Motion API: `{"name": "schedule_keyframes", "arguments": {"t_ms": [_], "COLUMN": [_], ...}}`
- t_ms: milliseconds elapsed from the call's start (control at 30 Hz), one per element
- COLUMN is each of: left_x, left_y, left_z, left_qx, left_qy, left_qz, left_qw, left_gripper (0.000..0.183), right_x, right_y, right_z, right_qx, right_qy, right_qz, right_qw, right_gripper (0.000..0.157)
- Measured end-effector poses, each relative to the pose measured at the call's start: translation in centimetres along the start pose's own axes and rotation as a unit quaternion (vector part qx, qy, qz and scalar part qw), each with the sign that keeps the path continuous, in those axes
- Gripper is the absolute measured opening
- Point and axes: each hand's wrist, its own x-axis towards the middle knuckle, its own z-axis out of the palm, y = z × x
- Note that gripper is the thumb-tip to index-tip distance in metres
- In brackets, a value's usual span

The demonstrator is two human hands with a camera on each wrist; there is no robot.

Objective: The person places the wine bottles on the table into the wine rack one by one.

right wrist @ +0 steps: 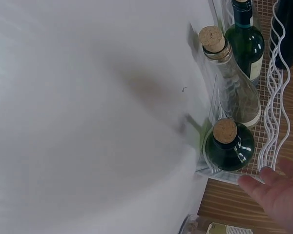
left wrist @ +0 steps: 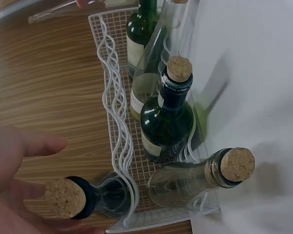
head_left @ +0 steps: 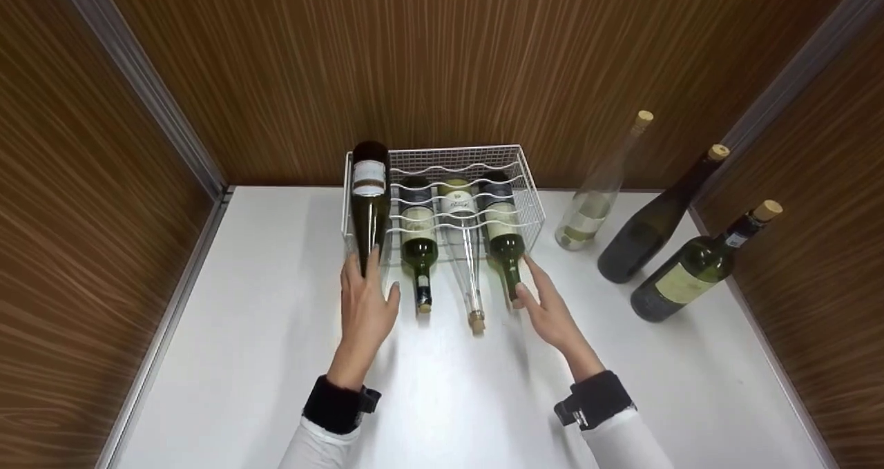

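The slim, dark glass bottle with a white label lay atop the white wire rack at its left end, neck toward the nearer left hand, whose loosely spread fingers lay at it, thumb apart, while the right hand, fingers extended, held nothing.

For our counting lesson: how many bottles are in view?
8. Upright, right of the rack: front green bottle, middle dark bottle, back clear bottle. Lower rack row, from left: first bottle (mostly hidden in head view), second bottle, third bottle, fourth bottle. Upper left: top bottle.
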Motion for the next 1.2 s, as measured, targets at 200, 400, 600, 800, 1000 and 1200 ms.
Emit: {"name": "schedule_keyframes", "arguments": {"t_ms": [200,400,600,800,1000,1200], "left_x": [-0.8,-1.7,-2.2,-2.7,-3.3,-3.8], "left_y": [1.2,2.3,2.9,2.7,2.5,2.9], "left_z": [1.1,1.8,2.7,3.9,4.8,5.4], "left_qx": [0.051,0.041,-0.045,-0.108,-0.138,-0.146], "left_qy": [0.003,-0.038,-0.11,-0.141,-0.177,-0.2], "left_qz": [0.064,0.093,0.061,0.022,-0.005,0.002], "left_qw": [0.9966,0.9941,0.9911,0.9839,0.9745,0.9688], "left_gripper": [0.066,0.06,0.058,0.062,0.066,0.066], "right_x": [-0.2,-0.6,-1.1,-1.7,-2.3,-2.9], "right_y": [0.3,0.6,1.4,2.3,3.1,4.0], "right_z": [-0.8,-1.5,-2.5,-3.7,-4.9,-5.6], "right_qx": [0.011,0.017,0.016,0.017,0.021,0.052], "right_qy": [-0.003,0.005,0.025,0.059,0.112,0.209], "right_qz": [0.017,0.036,0.043,0.07,0.105,0.164], "right_qw": [1.0,0.999,0.999,0.996,0.988,0.963], "right_gripper": [0.061,0.061,0.062,0.063,0.066,0.062]}}
